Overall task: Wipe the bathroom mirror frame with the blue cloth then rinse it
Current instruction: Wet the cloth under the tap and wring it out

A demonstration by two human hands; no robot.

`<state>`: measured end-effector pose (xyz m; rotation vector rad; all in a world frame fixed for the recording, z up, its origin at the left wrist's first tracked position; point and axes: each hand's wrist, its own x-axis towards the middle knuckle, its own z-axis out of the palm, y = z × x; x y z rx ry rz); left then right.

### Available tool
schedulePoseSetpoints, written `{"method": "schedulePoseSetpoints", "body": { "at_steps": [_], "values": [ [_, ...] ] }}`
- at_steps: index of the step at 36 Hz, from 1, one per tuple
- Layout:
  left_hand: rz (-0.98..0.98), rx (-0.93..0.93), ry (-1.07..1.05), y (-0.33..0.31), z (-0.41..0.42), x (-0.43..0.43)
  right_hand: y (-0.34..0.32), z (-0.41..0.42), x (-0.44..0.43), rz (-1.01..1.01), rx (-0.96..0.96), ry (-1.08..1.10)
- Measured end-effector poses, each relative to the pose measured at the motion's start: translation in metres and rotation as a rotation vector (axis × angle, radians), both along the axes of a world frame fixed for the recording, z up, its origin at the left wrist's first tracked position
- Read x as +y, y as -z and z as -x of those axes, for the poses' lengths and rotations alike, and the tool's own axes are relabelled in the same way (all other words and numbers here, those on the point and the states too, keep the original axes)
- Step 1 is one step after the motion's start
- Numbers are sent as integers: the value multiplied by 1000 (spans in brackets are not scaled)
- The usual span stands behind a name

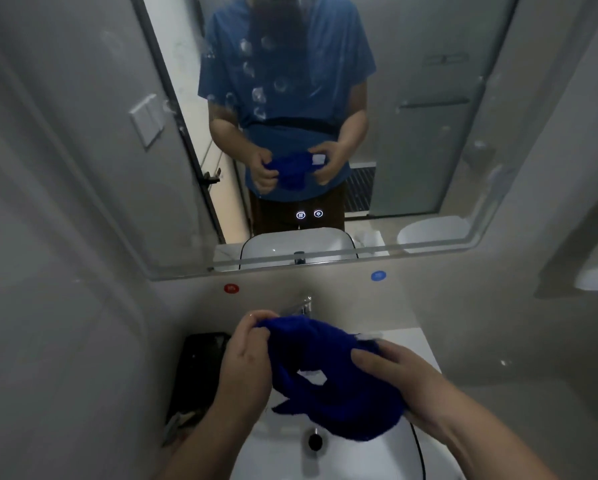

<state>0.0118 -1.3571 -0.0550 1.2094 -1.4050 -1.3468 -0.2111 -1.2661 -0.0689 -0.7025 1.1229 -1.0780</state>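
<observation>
So both hands are on the blue cloth [328, 375], holding it up over the sink [277, 455]. The left hand [245, 344] has its fingers curled round the upper end of the cloth, and the right hand [391, 372] is clamped on the bunched lower end, thumb on top. The cloth is twisted into a loose loop between the hands, with a small white tag [368, 337] poking out just above the right hand's fingers. The drain [315, 441] sits right below the cloth, between the two wrists. The faucet [302, 304] is just beyond the left hand's fingertips, apart from the cloth. There's something black [204, 368] on the counter [412, 341] just outside the left hand; can't tell what it is. Further up past the hands is the mirror [429, 133], pretty smudgy, its bottom frame edge [186, 273] above the faucet. A red sticker [231, 288] and a blue sticker [378, 275] sit on the wall under it, red on the left hand's side, blue on the right's. The reflection shows the same two-handed grip on the cloth
</observation>
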Motion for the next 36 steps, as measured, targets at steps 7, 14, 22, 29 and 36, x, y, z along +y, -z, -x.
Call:
{"method": "schedulePoseSetpoints", "body": {
  "at_steps": [7,14,22,29,36],
  "values": [
    [-36,-109,260,11,-7,9,-9,33,2,10,-63,14],
    [-380,-216,663,9,4,20,-28,13,-10,265,632,-144],
    [1,-212,484,-10,31,27,-39,12,-10,465,981,-128],
    [275,-360,549,-36,34,9,-67,36,-9,473,1015,-17],
    [-47,-503,535,-73,66,-10,-62,25,-24,16,1232,380]
  ]
}}
